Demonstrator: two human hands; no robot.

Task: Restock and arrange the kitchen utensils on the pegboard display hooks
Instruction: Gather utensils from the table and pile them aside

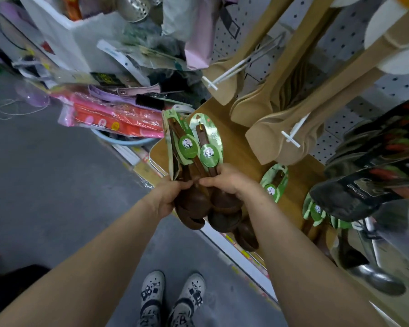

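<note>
both hands (168,197) gripping wooden spoons (194,204)

Flat pink-and-red plastic-wrapped packets (113,119) lie heaped over a pale blue round plastic rim (123,140). A black bristle brush (149,101) sits just behind them. Grey concrete floor (45,185) lies below.

One head-worn camera, wide-angle, pitched steeply down and slightly forward. Left hand (168,195) and right hand (228,182) gripping spoons (191,205) land mid-frame, close to the lens. Shoes (151,291) sit straight below the fingers at the bottom edge, floor (45,173) left of them, shelf (241,147) just beyond them, pegboard (340,36) farther up and right. Straight lines bend toward the edges.
</note>
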